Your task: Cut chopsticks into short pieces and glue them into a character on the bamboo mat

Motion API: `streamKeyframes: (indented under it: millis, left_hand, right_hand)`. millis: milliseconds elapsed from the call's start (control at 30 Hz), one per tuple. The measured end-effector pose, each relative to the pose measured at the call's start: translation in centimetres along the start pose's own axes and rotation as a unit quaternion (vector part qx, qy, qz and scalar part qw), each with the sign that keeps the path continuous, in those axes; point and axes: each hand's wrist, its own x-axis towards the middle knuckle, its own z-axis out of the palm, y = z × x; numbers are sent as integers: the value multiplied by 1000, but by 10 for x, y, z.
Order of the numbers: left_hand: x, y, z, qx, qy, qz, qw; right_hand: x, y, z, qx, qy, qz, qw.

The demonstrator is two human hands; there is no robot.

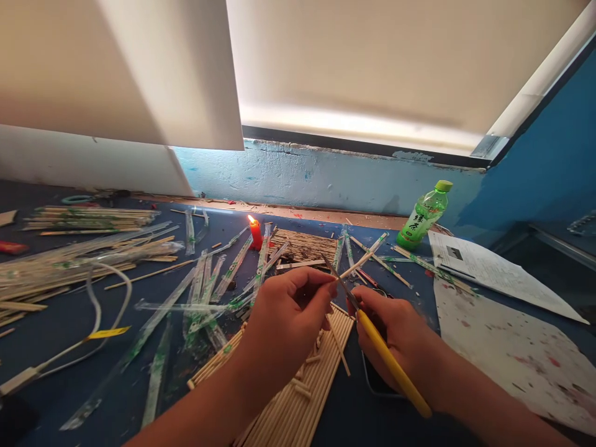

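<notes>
My left hand (293, 304) pinches a thin wooden chopstick (361, 261) between thumb and forefinger; the stick slants up to the right. My right hand (395, 329) is wrapped around a yellow-handled cutting tool (393, 363). Its narrow metal blade (345, 288) crosses the stick close to my left fingertips. Whether it is a knife or one side of scissors I cannot tell. Beneath my hands lies a flat panel of side-by-side chopsticks (321, 379), with short cut pieces (302, 389) on top. Part of the panel is hidden by my left arm.
A lit red candle (256, 236) stands behind my left hand, near a second stick panel (305, 244). Clear wrappers (200, 292) and bundled chopsticks (88, 218) cover the left. On the right are a green bottle (421, 217), printed papers (498, 270) and a stained sheet (516, 354). A white cable (95, 298) loops at left.
</notes>
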Motion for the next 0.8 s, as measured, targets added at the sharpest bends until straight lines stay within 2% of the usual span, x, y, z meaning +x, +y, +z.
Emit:
streamKeyframes:
  millis: [100,167,267,400,567,700,800]
  left_hand:
    - [5,0,-3,-110,-33,-46,992]
    - [9,-3,-5,-195,-67,-81,975]
    - [14,-7,-8,-244,-94,-101,960]
    - [14,-10,-10,-203,-83,-84,972]
    - [8,-3,-6,-107,-45,-70,991]
    - [4,2,-2,-51,-2,-20,999]
    - [2,1,0,-32,1,0,999]
  right_hand:
    - [2,3,-1,-29,19,-12,999]
    - [4,6,-1,-38,27,-15,999]
    - [4,8,-1,-29,19,-9,999]
    - [4,5,-3,-2,-6,3,1000]
    - [3,1,-4,15,-26,-7,1000]
    - [3,3,-2,25,-19,-1,1000]
    - [3,3,0,44,-13,-6,999]
